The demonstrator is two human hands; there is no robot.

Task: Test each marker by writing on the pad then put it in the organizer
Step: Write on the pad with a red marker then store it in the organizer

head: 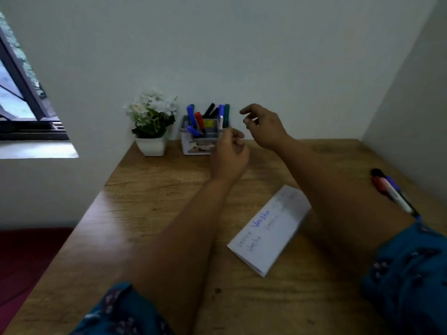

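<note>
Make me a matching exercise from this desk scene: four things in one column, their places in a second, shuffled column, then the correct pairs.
Things:
1. white folded paper pad with handwriting
2. white-flowered plant in a white pot
3. grey plastic organizer holding markers
4. loose markers lying on the wooden desk

Places:
A. far right edge of the desk, beside the right forearm
B. back of the desk against the wall, just right of the flowers
C. back left corner of the desk, nearest the window
D. flat on the desk between the two forearms

Pairs: 1-D, 2-C, 3-B, 4-A
</note>
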